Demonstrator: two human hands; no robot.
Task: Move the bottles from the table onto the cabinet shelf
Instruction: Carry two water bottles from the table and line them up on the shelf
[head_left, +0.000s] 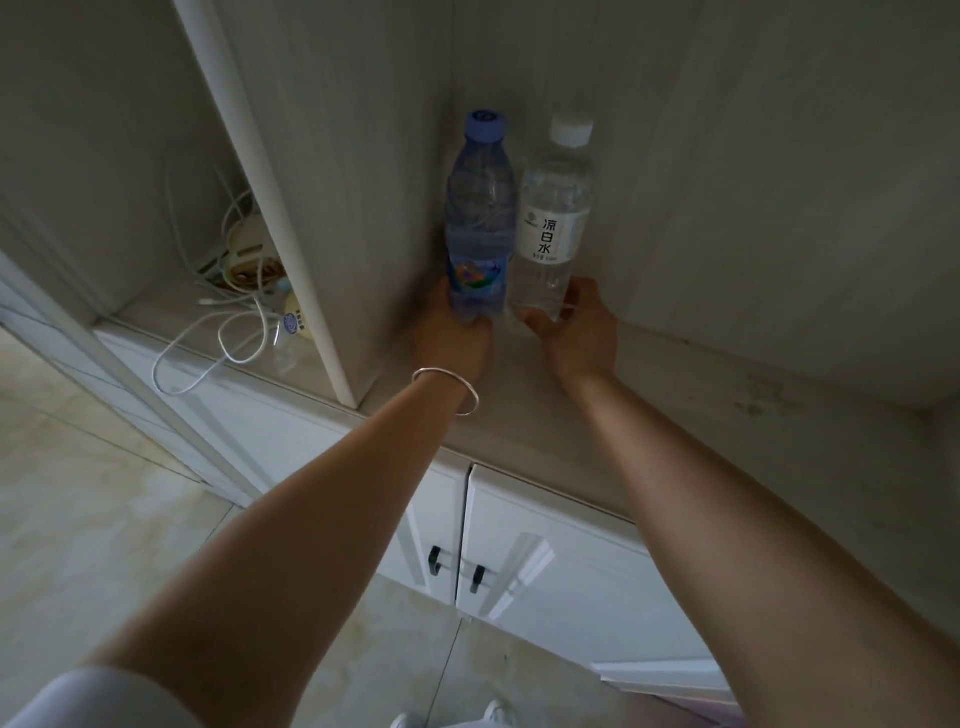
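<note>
Nearest the camera, two bare forearms reach forward over the tiled floor (93, 467) and the white cabinet doors (545, 566) with their dark handles. A thin silver bangle (447, 392) circles the left wrist.

Further out, both hands rest on the pale cabinet shelf (675, 415), each at the foot of an upright bottle. The left hand (452, 332) is wrapped around the base of the blue bottle (478, 218): the thumb shows at the bottle's right lower edge and the palm covers its near left side, while the fingers behind it are hidden. The right hand (576, 327) cups the base of the clear bottle (553, 223), with the thumb curled against the near lower edge and the fingers (574, 293) bent around the right side of the base. The grip here looks looser than the left one, though the dim view leaves it unclear whether the fingers press firmly or only touch.

The two bottles stand side by side, touching or nearly so, in the back left corner of the open compartment. The blue one, with its blue cap and colourful label, is just beside the upright divider panel (311, 208). The clear one carries a white cap and a white label with dark characters.

Beyond the divider, the left compartment holds a tangle of white cables (218, 332).
</note>
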